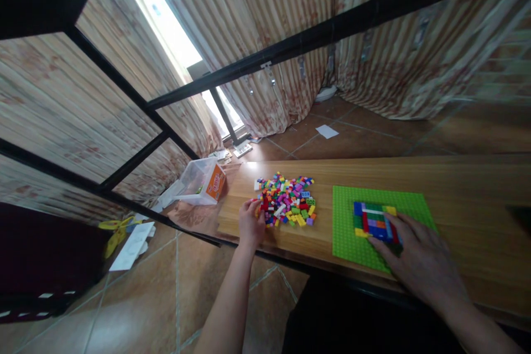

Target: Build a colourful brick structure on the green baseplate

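A pile of small multicoloured toy bricks (286,199) lies loose on the wooden table. At its left edge is my left hand (251,223), fingers bent and slightly apart beside some red bricks; nothing shows clearly between them. Farther right, a green studded baseplate (344,243) carries a low, flat block of toy bricks (375,223) in blue, red, white, yellow and other colours. My right hand (418,254) holds this block from the right, with the thumb along its near edge and the fingers at its far right corner, covering part of it.
The long wooden table (477,221) runs off to the right. Beyond its left end stands a clear plastic box (199,180) with an orange label. A black metal frame (265,61) crosses before the curtains (265,5). Papers (327,131) lie on the tiled floor.
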A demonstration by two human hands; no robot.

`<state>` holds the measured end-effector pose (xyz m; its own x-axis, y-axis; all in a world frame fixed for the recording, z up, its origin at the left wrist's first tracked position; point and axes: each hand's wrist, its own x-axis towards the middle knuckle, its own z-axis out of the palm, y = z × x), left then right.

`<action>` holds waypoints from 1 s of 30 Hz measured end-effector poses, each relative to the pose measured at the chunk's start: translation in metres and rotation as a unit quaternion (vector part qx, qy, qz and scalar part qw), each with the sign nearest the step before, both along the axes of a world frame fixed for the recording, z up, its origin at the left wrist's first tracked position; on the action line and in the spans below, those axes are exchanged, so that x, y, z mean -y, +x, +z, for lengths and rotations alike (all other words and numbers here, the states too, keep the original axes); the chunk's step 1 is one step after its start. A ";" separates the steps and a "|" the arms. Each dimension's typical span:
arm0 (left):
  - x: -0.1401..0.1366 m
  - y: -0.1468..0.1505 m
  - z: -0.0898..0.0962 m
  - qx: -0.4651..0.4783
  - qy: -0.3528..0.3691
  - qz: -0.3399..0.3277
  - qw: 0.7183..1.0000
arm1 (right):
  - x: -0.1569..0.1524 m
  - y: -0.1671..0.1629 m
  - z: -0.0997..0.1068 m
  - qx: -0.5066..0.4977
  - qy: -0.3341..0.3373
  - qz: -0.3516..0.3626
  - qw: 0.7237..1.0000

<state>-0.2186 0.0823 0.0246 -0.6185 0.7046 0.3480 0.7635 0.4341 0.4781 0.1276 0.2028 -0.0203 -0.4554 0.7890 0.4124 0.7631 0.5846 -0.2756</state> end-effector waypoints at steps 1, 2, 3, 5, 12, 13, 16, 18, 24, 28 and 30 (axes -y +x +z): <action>-0.003 -0.001 0.000 -0.003 -0.006 -0.004 1.000 | 0.001 0.000 0.001 0.001 -0.002 -0.002 1.000; -0.004 -0.003 0.001 -0.003 -0.009 -0.009 1.000 | 0.001 -0.001 0.003 0.000 -0.004 -0.006 1.000; -0.005 -0.004 0.003 -0.002 -0.010 -0.014 1.000 | 0.002 -0.002 0.004 -0.001 -0.007 -0.010 1.000; -0.006 -0.005 0.009 0.000 -0.008 -0.024 1.000 | 0.003 -0.003 0.008 -0.006 -0.013 -0.017 1.000; -0.009 0.045 0.033 0.143 0.079 -0.100 0.981 | 0.004 -0.006 0.016 -0.010 -0.029 -0.023 0.999; -0.012 0.061 0.033 0.179 0.094 -0.121 0.972 | 0.004 -0.006 0.017 -0.011 -0.032 -0.023 0.999; -0.026 0.110 0.026 0.260 0.113 -0.195 0.939 | 0.005 -0.006 0.018 -0.020 -0.034 -0.022 0.999; -0.037 0.136 0.017 0.266 0.095 -0.243 0.928 | 0.005 -0.006 0.018 -0.024 -0.033 -0.021 0.999; -0.067 0.167 -0.001 0.215 0.083 -0.261 0.937 | 0.005 -0.007 0.021 -0.016 -0.042 -0.023 0.999; -0.074 0.172 -0.001 0.173 0.078 -0.251 0.949 | 0.005 -0.007 0.023 -0.008 -0.048 -0.027 0.998; -0.073 0.173 -0.001 0.167 0.083 -0.251 0.950 | 0.006 -0.007 0.023 -0.006 -0.049 -0.028 0.998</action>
